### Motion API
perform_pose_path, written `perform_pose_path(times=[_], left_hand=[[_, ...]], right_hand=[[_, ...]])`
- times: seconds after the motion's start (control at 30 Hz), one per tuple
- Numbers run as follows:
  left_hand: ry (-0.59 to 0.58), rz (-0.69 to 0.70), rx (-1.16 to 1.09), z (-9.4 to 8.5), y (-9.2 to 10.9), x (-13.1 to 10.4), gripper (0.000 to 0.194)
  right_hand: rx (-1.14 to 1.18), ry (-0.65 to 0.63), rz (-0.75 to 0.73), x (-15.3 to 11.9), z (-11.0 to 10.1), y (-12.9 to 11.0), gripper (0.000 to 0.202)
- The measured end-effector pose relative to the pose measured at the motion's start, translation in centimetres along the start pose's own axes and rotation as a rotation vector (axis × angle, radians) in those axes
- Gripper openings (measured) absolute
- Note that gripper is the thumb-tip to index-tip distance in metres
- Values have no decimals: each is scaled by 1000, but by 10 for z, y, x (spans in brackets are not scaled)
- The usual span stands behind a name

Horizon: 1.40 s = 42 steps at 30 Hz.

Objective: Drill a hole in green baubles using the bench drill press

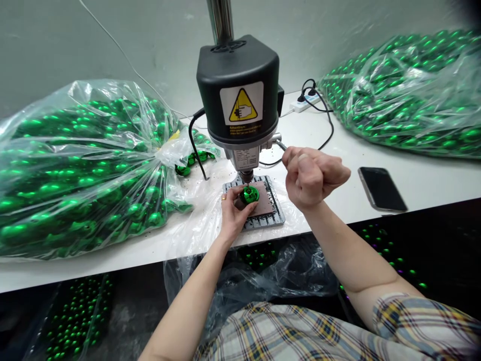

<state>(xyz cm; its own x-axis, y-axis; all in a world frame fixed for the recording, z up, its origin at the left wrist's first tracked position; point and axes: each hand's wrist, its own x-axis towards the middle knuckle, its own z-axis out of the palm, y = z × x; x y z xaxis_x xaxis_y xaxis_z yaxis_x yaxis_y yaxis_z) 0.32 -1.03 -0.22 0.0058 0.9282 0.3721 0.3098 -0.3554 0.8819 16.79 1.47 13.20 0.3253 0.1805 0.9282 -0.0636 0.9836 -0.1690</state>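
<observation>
A shiny green round piece [251, 195] with dark markings on top sits under the chuck [247, 176] of a black bench drill press [238, 65]. My left hand [233, 213] pinches it between thumb and fingers, with a ring on one finger. Beneath it lies a pinkish board [266, 203] on the slotted metal base [278, 216], scattered with dark crumbs. To the right, my right hand [313, 176] is closed in a fist around the end of the press's feed lever [280, 145]; the lever's tip is hidden inside the fingers. The drill bit reaches down to the piece; whether it cuts in, I cannot tell.
A big clear bag [86, 170] of green shiny balls fills the left of the white table, another bag [409, 95] the back right. A phone [382, 189] lies near the right edge. A power strip [305, 103] and cables run behind. Plastic film [289, 271] hangs below the front edge.
</observation>
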Motion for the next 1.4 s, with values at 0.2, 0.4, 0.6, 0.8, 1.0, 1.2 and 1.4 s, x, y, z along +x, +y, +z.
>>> perform_pose_path(times=[0.2,0.4,0.6,0.8,1.0,1.2,1.4], left_hand=[[10,5,-9,1,-4,0,47],[9,4,9,0,-3,-1,46],[51,-5,-14,1,1,-2,44],[-127,119,189,-27,54,-50,37],[-345,123,318,-86,58,-48,38],[60,-152,691,-132,-6,100,22],[-20,-386,795,-133,-28,164,20]], right_hand=[[26,-14,-67,-7,-4,7,51],[24,-23,-72,-11,-2,3,48],[-9,193,234,39,26,-7,50],[-28,181,424,72,37,-6,48],[38,201,400,68,34,-6,44],[28,221,405,68,35,-6,46],[22,194,408,67,34,-7,47]])
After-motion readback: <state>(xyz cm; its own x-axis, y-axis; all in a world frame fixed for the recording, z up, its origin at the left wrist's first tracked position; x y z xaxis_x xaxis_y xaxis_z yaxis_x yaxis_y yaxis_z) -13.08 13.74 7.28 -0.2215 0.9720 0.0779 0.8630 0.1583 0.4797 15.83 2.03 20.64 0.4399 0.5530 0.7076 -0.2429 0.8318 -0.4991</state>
